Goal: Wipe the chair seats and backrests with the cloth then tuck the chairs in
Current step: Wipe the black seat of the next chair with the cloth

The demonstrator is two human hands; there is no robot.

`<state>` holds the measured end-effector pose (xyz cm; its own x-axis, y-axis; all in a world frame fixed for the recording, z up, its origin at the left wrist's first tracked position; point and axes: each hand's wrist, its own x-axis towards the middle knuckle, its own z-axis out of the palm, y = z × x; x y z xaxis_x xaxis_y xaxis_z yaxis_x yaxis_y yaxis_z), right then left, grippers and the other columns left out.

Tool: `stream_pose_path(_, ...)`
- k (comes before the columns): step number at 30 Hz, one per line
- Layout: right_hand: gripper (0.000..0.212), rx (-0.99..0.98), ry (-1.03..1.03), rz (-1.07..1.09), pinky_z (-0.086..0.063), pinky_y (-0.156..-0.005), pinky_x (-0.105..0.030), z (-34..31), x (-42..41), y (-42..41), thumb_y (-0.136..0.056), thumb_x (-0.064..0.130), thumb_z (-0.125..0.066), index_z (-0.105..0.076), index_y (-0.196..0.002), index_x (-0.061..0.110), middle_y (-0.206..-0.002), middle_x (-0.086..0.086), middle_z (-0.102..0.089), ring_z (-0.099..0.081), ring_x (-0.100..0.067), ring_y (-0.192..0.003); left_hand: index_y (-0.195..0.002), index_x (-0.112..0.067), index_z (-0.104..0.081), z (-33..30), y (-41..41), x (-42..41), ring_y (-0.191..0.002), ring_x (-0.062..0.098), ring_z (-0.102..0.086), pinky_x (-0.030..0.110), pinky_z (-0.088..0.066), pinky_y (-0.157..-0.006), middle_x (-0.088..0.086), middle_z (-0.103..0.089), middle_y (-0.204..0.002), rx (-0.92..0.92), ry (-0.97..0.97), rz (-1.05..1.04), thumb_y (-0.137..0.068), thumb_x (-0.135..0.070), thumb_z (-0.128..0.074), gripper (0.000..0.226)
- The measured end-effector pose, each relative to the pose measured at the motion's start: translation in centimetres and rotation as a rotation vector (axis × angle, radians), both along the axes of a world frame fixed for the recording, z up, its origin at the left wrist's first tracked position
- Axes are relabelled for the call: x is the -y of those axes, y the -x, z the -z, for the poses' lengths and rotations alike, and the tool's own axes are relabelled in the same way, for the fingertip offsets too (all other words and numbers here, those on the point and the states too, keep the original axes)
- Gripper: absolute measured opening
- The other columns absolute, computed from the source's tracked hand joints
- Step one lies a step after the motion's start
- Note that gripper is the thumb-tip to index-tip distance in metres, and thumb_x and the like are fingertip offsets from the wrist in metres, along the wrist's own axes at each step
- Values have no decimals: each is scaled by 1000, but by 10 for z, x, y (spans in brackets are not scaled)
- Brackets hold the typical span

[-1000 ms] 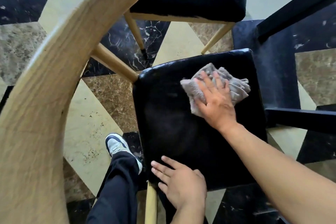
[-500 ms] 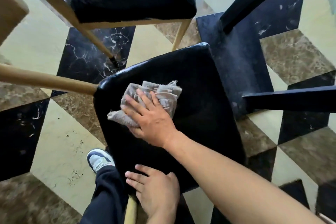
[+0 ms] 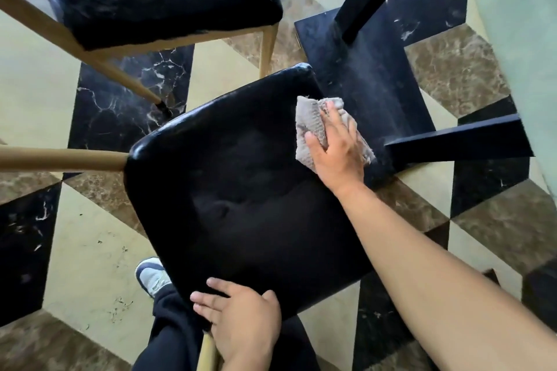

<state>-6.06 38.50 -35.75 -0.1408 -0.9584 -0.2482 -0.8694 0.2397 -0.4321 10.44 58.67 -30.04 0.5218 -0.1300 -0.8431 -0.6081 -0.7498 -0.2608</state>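
Evidently soft and limp, the grey cloth [image 3: 313, 129] lay at the black seat's [image 3: 241, 190] far right edge, pressed flat under the spread right hand [image 3: 337, 150]. Left hand [image 3: 244, 319], fingers splayed, steadied the near edge; judged best handled by palm pressure.

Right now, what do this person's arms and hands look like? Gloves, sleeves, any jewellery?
Both hands are bare: no gloves on the left hand or the right hand, and no rings or watch visible. The right forearm is uncovered, with no sleeve in view. The left arm is out of frame. Below are dark trousers and a grey-and-navy sneaker.
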Motion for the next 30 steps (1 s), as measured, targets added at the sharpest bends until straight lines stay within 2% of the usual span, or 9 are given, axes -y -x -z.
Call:
stream_pose_path(4, 54, -68, 28, 108, -9, -125, -48, -2, -15, -28, -100, 44, -53, -46, -150, 27, -165, 8, -28, -17, -28, -154, -153, 3, 15, -6, -5, 7, -151, 43, 8, 48, -24, -117, 35, 17, -158, -34, 14, -11, -94, -31, -50, 94)
stream_pose_path(7, 54, -118, 62, 14, -7, -125, -53, -7, -41, -67, -99, 41, -52, -46, -150, 24, -164, 3, -30, -13, -30, -155, -156, -2, 5, -16, -12, 10, -151, 38, -7, 46, -30, -113, 30, 4, -162, -31, 28, 29, -92, -19, -42, 81)
stream_pose_path(10, 55, -63, 67, -304, -13, -123, -57, -12, -77, -113, -99, 44, -51, -46, -150, 25, -164, 3, -31, -14, -31, -155, -145, -5, -28, -29, -22, 14, -132, 36, -40, 44, -43, -97, 21, -34, -146, 37, 107, 94, -88, -21, -45, 62)
stream_pose_path(12, 53, -11, 53, -519, -14, -123, -57, -12, -104, -143, -99, 42, -51, -48, -149, 25, -163, 3, -32, -15, -32, -154, -134, -5, -38, -34, -37, 20, -126, 36, -44, 45, -41, -95, 18, -41, -137, 72, 87, 16, -89, -21, -46, 48)
stream_pose_path(14, 51, 56, 39, -777, -8, -125, -55, -11, -123, -161, -99, 39, -50, -49, -148, 24, -163, 3, -33, -14, -31, -155, -134, -3, -41, -30, -51, 20, -129, 36, -44, 45, -40, -100, 19, -42, -140, 76, 25, -68, -91, -21, -45, 47)
stream_pose_path(18, 51, 87, 7, -1252, 2, -126, -48, -7, -123, -170, -100, 35, -49, -47, -149, 21, -164, 5, -31, -9, -26, -156, -130, -4, -55, -28, -72, 2, -125, 35, -50, 44, -43, -104, 17, -54, -134, -10, -56, 35, -92, -28, -47, 46)
stream_pose_path(22, 51, 45, 117, -1123, -17, -125, -51, -5, -93, -151, -97, 37, -49, -54, -145, 21, -158, 2, -42, -26, -28, -152, -142, -4, -44, -31, -64, -7, -129, 28, -48, 40, -39, -103, 11, -47, -140, 19, -158, 36, -86, -36, -50, 65)
stream_pose_path(26, 65, -49, -53, -920, 5, -125, -50, -8, -66, -167, -94, 51, -26, -37, -154, 27, -166, 6, -23, -7, -27, -156, -145, 3, -34, -27, -47, -12, -132, 26, -46, 39, -36, -107, 10, -45, -144, 0, -149, -37, -85, -35, -54, 73)
stream_pose_path(30, 62, -82, -67, -784, 5, -124, -55, -10, -78, -208, -99, 47, -38, -29, -157, 28, -168, 7, -15, 0, -30, -156, -144, 0, -35, -24, -52, -10, -134, 26, -42, 39, -33, -108, 12, -43, -144, 9, -111, -93, -88, -32, -51, 67)
